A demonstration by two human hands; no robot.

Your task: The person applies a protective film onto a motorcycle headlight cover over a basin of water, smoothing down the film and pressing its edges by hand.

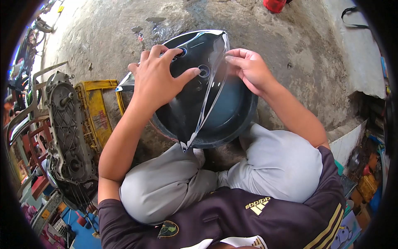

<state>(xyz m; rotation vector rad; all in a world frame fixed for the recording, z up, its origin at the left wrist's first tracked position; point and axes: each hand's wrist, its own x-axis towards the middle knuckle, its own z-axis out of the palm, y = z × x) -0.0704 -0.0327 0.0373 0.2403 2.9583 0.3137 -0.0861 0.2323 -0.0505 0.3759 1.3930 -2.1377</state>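
A glossy black pointed panel (186, 87) with ring-shaped marks lies across a dark round basin (232, 118). See-through, shiny plastic film (216, 74) runs along its right side, down to the tip near my knees. My left hand (157, 74) is open over the panel, fingers spread, with the thumb and a fingertip beside two of the rings. At the upper right edge, my right hand (248, 68) pinches the clear film between thumb and fingers. The bluish inside of the basin shows to the right of the panel; the rest is covered.
Stained concrete floor (298, 54) surrounds the basin. On the left stand a yellow crate (97, 112) and a grey metal engine casing (68, 124). A red object (274, 5) sits at the top. Mixed clutter (367, 182) fills the right side, beside a raised ledge.
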